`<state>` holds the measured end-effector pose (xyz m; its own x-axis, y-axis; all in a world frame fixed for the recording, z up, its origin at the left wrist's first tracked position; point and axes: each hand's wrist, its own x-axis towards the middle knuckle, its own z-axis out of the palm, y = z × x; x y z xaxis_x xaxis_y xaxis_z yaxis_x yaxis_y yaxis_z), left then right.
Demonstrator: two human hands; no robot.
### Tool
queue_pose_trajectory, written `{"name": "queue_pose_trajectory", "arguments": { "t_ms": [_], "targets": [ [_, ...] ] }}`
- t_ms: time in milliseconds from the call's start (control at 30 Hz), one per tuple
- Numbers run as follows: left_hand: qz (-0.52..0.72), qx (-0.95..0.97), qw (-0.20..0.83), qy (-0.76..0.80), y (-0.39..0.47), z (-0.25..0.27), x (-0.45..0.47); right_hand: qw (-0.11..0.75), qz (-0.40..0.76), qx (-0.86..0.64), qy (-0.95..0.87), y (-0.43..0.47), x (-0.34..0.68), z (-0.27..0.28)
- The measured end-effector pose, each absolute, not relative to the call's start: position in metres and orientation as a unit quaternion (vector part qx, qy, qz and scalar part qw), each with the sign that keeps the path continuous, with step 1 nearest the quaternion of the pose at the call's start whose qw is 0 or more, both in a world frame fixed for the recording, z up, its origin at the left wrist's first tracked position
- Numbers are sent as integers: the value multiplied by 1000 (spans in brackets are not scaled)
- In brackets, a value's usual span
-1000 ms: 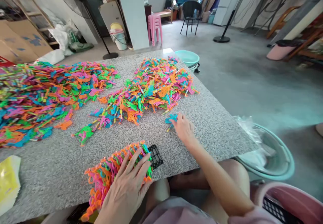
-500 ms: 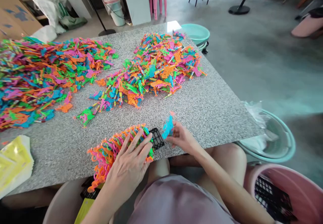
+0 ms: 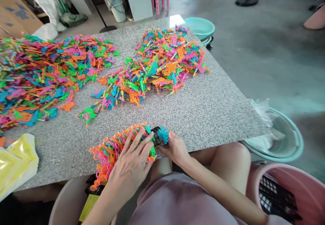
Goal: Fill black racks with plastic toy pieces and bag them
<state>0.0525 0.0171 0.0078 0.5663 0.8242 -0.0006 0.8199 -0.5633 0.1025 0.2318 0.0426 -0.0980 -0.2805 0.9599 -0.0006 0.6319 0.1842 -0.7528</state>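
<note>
**Blue toy piece at the black rack, gripped by the right hand**

Positions are given from the black rack (image 3: 156,138), near the front edge of the speckled grey table (image 3: 218,110), as seen by the wearer. The blue toy piece (image 3: 164,134) is at the rack's right end, overlapping it in view; whether it is seated there cannot be told. The right hand (image 3: 177,149), just right of the rack, is closed on this piece, pinching it between thumb and fingers.

Directly left of the rack is a packed row of toy pieces (image 3: 113,149), multicoloured, with orange and pink ends along its edges. The left hand (image 3: 134,155) lies open over this row, fingers extended and spread. The underside of the row is hidden.

Beyond the rack, apart from it, is a loose pile (image 3: 158,71) of similar pieces; farther left is a larger pile (image 3: 50,74). A green piece (image 3: 88,115) lies beyond and left of the rack. Well to the left are yellow-and-white packets (image 3: 24,157).

Below and right of the rack, off the table, a pink tub (image 3: 307,184) contains black grid pieces (image 3: 276,196). Beyond that tub is a pale green basin (image 3: 300,143) with clear plastic (image 3: 261,111).
</note>
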Motion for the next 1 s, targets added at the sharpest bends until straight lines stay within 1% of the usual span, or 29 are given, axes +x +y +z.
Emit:
{"name": "queue_pose_trajectory", "arguments": {
  "t_ms": [67,167,233,300,467,533,667,800,867,1000],
  "targets": [
    [22,884,45,465,17,8,52,250,364,-535,-721,45,235,-96],
    [22,882,45,468,17,7,52,244,444,-520,-688,47,239,-95],
    [23,882,45,468,17,7,52,242,460,-500,-693,48,239,-94],
    [26,882,47,467,17,7,52,221,435,-490,-722,49,237,-89],
    [45,878,44,474,17,7,53,77,344,-495,-794,50,225,-67],
    [55,880,27,471,18,7,53,51,321,-479,-815,49,220,-62],
    [67,894,-32,443,20,4,52,34,299,-473,-828,56,214,-58],
    [79,884,-62,457,21,-5,53,1,316,-476,-821,66,209,-52],
    [86,878,-61,468,21,-8,54,10,308,-475,-824,63,206,-52],
    [97,873,-43,476,19,-10,55,58,280,-447,-848,59,213,-58]
  ]
}}
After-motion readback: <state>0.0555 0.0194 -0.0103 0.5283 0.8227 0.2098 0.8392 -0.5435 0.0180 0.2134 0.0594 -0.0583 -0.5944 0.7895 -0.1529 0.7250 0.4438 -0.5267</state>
